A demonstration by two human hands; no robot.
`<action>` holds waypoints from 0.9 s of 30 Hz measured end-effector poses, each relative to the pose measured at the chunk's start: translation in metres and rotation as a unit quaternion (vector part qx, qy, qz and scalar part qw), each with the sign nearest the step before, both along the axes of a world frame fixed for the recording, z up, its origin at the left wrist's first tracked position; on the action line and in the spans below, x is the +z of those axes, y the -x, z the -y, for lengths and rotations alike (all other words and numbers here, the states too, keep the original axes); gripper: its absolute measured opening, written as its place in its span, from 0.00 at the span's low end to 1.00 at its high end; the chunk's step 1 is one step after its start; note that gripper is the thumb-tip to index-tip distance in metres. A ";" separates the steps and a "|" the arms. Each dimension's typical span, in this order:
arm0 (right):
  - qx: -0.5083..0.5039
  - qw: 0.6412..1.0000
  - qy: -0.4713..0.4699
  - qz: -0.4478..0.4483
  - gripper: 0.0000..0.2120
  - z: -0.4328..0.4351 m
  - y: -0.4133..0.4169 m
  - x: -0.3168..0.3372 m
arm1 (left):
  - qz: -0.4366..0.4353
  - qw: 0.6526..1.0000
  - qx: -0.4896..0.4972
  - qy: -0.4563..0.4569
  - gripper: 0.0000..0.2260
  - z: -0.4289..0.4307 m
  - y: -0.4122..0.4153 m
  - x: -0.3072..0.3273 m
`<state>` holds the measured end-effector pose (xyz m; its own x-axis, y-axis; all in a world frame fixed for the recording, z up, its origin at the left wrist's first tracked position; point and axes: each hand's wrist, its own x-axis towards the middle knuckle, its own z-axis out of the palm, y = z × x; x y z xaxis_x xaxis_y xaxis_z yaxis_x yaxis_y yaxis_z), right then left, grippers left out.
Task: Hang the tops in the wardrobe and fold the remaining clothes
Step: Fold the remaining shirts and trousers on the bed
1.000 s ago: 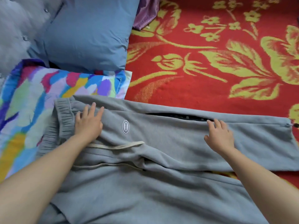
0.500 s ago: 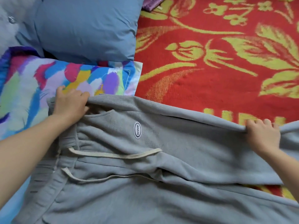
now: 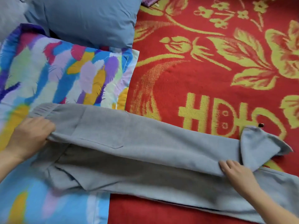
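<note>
Grey sweatpants [image 3: 145,143] lie lengthwise across the bed, waistband at the left, legs running right. The far leg is folded toward me over the near one, its back pocket facing up. My left hand [image 3: 30,138] grips the folded edge at the waistband, fingers curled under the cloth. My right hand [image 3: 234,173] holds the same folded edge far down the leg, fingers curled on the fabric. The upper leg's cuff [image 3: 258,143] is turned over at the right.
A red blanket with yellow flowers [image 3: 210,70] covers the bed. A multicoloured quilt [image 3: 64,75] lies under the waistband at the left. A blue pillow [image 3: 90,18] sits at the back left, with a purple cloth [image 3: 150,0] at the top edge.
Both hands took the far edge of the sweatpants and pulled it toward me, folding one leg over the other. The logo and drawstring are now hidden.
</note>
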<state>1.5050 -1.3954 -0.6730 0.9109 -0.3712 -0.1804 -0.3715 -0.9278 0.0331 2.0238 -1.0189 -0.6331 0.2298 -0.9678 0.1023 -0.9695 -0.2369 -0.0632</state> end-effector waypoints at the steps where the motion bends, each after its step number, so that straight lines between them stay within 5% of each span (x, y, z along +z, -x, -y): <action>1: -0.002 1.000 0.010 0.000 0.14 -0.016 0.009 -0.002 | -0.014 1.000 0.014 -0.008 0.06 -0.010 0.007 0.000; 9: -0.154 0.975 -0.078 -0.139 0.21 -0.098 0.067 -0.025 | 0.006 0.993 0.067 -0.094 0.06 -0.057 0.069 -0.034; 13: -0.228 0.928 -0.083 -0.284 0.35 -0.099 0.046 -0.024 | 0.032 0.987 0.116 -0.104 0.26 -0.033 0.096 -0.028; 15: -0.267 0.922 -0.080 -0.270 0.26 -0.096 0.034 -0.021 | 0.032 0.992 0.095 -0.082 0.35 -0.027 0.115 -0.034; 18: -0.266 0.923 -0.083 -0.264 0.15 -0.085 0.026 -0.022 | 0.046 0.995 0.063 -0.055 0.31 -0.013 0.148 -0.043; 20: -0.277 0.941 -0.073 -0.179 0.11 -0.078 0.025 -0.021 | 0.063 0.994 0.077 -0.046 0.26 -0.002 0.167 -0.049; 23: -0.304 0.948 -0.061 -0.069 0.14 -0.065 0.029 -0.028 | 0.107 0.986 0.124 -0.038 0.27 0.007 0.187 -0.056; 27: -0.394 0.914 -0.047 -0.089 0.20 -0.043 0.020 -0.021 | 0.111 0.987 0.118 -0.025 0.29 0.020 0.221 -0.070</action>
